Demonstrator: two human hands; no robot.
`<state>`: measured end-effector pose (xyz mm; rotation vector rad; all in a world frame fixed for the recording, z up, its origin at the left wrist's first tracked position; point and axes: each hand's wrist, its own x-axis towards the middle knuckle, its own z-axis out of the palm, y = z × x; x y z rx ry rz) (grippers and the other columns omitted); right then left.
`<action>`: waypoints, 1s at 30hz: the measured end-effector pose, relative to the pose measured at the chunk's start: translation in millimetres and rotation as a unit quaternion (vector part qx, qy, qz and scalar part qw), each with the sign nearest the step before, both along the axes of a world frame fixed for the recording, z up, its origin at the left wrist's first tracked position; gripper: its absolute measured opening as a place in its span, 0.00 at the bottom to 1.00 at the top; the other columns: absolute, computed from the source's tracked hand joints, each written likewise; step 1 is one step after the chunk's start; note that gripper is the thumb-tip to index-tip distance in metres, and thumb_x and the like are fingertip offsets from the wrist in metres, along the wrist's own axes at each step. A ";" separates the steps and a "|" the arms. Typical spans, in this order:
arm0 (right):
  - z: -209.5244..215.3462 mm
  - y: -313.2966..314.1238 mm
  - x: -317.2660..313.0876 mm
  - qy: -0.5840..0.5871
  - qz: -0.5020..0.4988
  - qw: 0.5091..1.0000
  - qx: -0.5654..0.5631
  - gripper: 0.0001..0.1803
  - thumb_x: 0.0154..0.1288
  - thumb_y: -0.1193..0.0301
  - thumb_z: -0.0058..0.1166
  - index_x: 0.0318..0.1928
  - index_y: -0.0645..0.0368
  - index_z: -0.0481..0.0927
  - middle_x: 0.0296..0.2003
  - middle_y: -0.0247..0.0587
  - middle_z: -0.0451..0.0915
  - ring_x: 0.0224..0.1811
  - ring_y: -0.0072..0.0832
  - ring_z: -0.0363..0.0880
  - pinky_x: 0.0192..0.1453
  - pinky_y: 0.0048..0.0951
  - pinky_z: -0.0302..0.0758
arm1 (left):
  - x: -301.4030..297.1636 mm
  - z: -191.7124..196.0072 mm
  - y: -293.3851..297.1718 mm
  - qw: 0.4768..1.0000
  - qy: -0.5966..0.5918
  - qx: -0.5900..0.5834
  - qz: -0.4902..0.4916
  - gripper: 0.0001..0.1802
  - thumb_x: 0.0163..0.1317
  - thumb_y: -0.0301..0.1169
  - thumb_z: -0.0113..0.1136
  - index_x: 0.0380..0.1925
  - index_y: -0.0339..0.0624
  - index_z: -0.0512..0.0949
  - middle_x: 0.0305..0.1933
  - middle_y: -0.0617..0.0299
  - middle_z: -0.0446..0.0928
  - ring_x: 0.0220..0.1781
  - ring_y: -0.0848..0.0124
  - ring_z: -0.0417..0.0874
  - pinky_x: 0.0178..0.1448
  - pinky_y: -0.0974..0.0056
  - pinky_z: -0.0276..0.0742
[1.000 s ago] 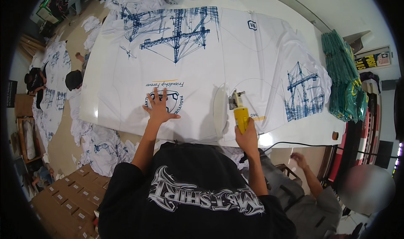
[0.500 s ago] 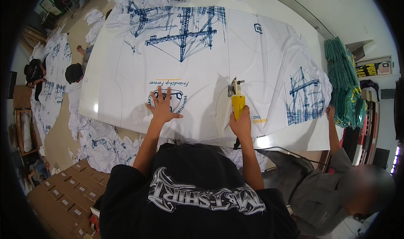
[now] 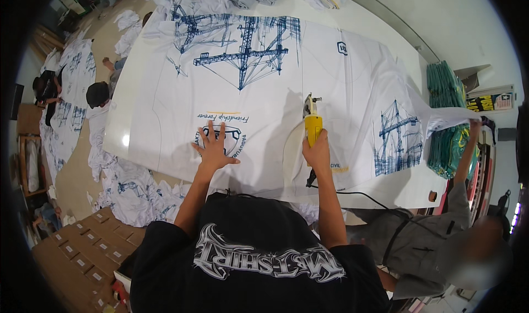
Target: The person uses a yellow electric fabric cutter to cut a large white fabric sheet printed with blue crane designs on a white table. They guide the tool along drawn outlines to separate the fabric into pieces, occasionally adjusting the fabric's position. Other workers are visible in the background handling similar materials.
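The left hand [image 3: 214, 151] rests open, splayed flat on printed white fabric [image 3: 259, 106] spread across the counter [image 3: 410, 194]; the right hand [image 3: 316, 151] grips a yellow handheld cutter [image 3: 313, 126] over the same fabric.

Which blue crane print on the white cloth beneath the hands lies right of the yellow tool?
The smaller crane print, far right on the white cloth; the larger crane print lies left of the yellow tool in the right hand.

Bright light; glare on white tabletop [image 3: 117, 126]; shadow left of yellow cutter [image 3: 313, 127]; edges bent, corners black.
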<state>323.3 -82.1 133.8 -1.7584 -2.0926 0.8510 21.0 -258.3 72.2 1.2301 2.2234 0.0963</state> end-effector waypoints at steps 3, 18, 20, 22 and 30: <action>-5.4 24.7 -7.0 -0.007 0.009 1.000 0.016 0.31 0.67 0.66 0.62 0.58 0.75 0.62 0.52 0.79 0.76 0.53 0.72 0.78 0.57 0.58 0.78 | 1.2 1.6 1.0 1.000 -0.004 0.002 0.004 0.86 0.27 0.62 0.88 0.86 0.62 0.42 0.89 0.43 0.26 0.85 0.24 0.22 0.65 0.04 0.31; -21.9 169.7 -65.8 -0.049 0.046 0.997 0.025 0.32 0.66 0.61 0.60 0.58 0.73 0.62 0.52 0.74 0.78 0.52 0.68 0.82 0.58 0.56 0.82 | 2.5 17.4 7.9 0.999 -0.016 -0.025 0.027 0.86 0.26 0.59 0.89 0.86 0.65 0.44 0.90 0.46 0.27 0.86 0.28 0.24 0.69 0.07 0.31; -22.3 188.7 -74.5 -0.050 0.052 0.997 0.024 0.32 0.66 0.61 0.60 0.58 0.73 0.63 0.52 0.75 0.78 0.52 0.67 0.83 0.58 0.56 0.82 | 2.8 18.2 7.8 0.999 -0.016 -0.023 0.031 0.85 0.26 0.59 0.90 0.86 0.65 0.45 0.90 0.46 0.28 0.86 0.28 0.25 0.70 0.07 0.32; -23.4 209.2 -81.0 -0.053 0.056 0.997 0.022 0.32 0.66 0.61 0.60 0.58 0.72 0.63 0.52 0.76 0.78 0.52 0.67 0.83 0.58 0.56 0.82 | 2.6 19.6 9.4 0.999 -0.017 -0.029 0.025 0.86 0.26 0.60 0.89 0.86 0.63 0.44 0.89 0.44 0.27 0.86 0.27 0.24 0.69 0.06 0.32; -25.2 275.3 -116.3 -0.051 0.053 0.997 0.033 0.33 0.65 0.60 0.60 0.57 0.74 0.64 0.49 0.76 0.80 0.49 0.67 0.85 0.56 0.56 0.84 | 2.0 20.9 11.2 0.999 -0.024 -0.037 0.026 0.86 0.26 0.59 0.89 0.86 0.63 0.44 0.89 0.43 0.26 0.86 0.27 0.22 0.68 0.06 0.32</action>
